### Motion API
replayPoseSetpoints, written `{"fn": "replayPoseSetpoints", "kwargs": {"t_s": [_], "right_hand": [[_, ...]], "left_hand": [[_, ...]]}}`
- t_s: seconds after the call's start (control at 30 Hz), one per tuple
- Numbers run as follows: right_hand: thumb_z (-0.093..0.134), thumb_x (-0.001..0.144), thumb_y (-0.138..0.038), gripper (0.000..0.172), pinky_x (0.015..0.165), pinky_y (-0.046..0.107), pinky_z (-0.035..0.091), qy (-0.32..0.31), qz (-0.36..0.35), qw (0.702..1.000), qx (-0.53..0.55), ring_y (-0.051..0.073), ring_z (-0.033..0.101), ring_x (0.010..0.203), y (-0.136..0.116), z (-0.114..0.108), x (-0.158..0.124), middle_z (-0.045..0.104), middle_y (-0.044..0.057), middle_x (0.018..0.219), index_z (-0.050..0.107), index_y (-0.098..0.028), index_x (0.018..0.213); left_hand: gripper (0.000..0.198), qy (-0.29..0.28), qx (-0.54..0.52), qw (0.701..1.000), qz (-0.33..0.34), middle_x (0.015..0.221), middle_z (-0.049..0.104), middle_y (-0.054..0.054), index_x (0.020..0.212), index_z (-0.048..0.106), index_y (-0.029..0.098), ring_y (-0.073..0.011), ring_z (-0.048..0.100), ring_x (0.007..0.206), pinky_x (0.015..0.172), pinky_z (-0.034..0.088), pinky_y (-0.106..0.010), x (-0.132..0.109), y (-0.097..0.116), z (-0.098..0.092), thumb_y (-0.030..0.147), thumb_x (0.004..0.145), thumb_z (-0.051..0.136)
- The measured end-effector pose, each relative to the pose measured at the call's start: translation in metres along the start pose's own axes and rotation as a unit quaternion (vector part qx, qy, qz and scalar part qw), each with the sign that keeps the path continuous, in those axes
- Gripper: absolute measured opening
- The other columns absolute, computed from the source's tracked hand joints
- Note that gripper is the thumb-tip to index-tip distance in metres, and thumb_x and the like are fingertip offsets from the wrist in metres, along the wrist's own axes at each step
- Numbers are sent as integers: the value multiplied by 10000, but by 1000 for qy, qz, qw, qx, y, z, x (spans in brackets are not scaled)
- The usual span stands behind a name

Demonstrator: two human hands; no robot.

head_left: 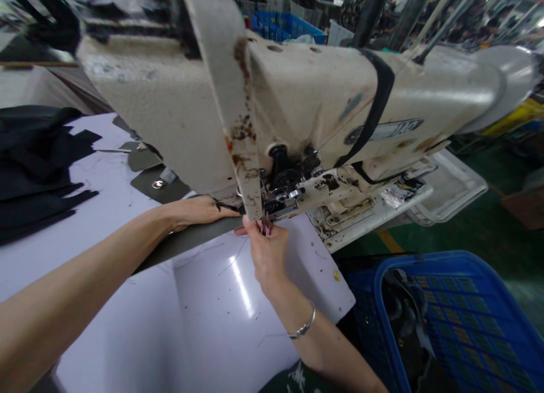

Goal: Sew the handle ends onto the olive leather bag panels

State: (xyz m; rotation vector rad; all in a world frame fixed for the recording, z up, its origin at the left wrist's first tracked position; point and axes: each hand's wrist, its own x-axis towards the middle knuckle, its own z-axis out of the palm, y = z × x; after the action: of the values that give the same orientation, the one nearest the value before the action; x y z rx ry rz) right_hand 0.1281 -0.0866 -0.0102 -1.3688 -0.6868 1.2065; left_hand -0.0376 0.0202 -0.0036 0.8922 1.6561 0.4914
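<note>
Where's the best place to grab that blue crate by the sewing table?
On the blue crate, take the top rim from above: it is a thick band round the open top, standing clear of the dark contents inside.

Left hand (199, 210) pressing flat on grey-green fabric strip (191, 237), fingertips right at sewing machine head (314, 93). Right hand (267, 251) pinching something by presser foot (283, 203), too small to tell, silver bangle (302, 327) on wrist. Black cloth pile (34, 166) left on white table (238, 319); blue plastic crate (450, 325) lower right.
</note>
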Motion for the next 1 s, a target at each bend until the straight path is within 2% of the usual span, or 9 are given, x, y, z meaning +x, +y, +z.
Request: {"fn": "replayPoseSetpoints", "kwargs": {"t_s": [0.07,0.1,0.3,0.4,0.47,0.6,0.7,0.83,1.0], "right_hand": [[730,856,-478,385,640,274,469,14,2,1000,10,178,624,645,4,5,1,716,32,643,763,-168,631],[732,852,-484,391,637,278,469,22,3,1000,11,179,619,638,6,7,1,703,30,629,756,-165,628],[714,864,-439,373,654,289,508,37,4,999,27,188,641,643,8,14,3,662,25,572,732,-168,608],[709,853,-403,351,681,297,553,34,12,998,52,196,680,706,3,16,0,709,55,643,722,-168,593],[717,833,-384,329,676,299,575,35,16,997,71,198,688,720,-1,17,-1,715,64,657,712,-167,586],[746,783,-362,267,623,290,582,47,21,993,105,176,653,638,-6,18,-2,685,37,615,698,-169,604],[740,792,-384,271,604,281,565,44,29,993,105,171,644,616,-3,18,-2,682,26,616,696,-171,630],[728,799,-435,310,535,274,511,49,39,997,53,185,630,599,6,14,1,659,15,600,675,-180,631],[740,770,-422,296,500,256,455,41,42,998,25,156,565,552,6,4,6,629,-1,580,665,-172,631]], "left_hand": [[275,-53,75,993,-75,660,718,-127,871,775,-8,-225,606,547,446,421,-228,-3,5,2,181,689,858],[301,-57,76,992,-83,666,720,-137,879,774,-10,-226,610,543,436,422,-231,-5,8,4,206,691,867],[312,-65,12,991,-118,603,681,-121,871,767,34,-208,608,470,384,437,-242,-29,19,11,269,706,890],[443,-109,20,989,-100,640,704,-166,906,759,28,-217,600,433,355,437,-272,-36,13,12,422,737,868],[533,-120,17,989,-89,717,734,-215,957,751,22,-224,621,456,364,444,-270,-39,7,13,500,743,849],[600,-80,4,993,-91,806,763,-237,1035,736,54,-239,680,549,403,453,-231,-51,-1,21,567,738,830],[544,-67,-35,994,-76,847,776,-195,1015,734,96,-263,717,617,438,513,-275,-66,-3,31,552,735,829],[500,-39,-101,990,-93,669,723,-118,975,702,133,-247,668,507,434,545,-333,-89,-6,49,575,759,788],[433,16,-244,969,-38,616,656,3,1106,670,225,-177,617,463,445,518,-254,-108,-13,82,513,796,757]]}}
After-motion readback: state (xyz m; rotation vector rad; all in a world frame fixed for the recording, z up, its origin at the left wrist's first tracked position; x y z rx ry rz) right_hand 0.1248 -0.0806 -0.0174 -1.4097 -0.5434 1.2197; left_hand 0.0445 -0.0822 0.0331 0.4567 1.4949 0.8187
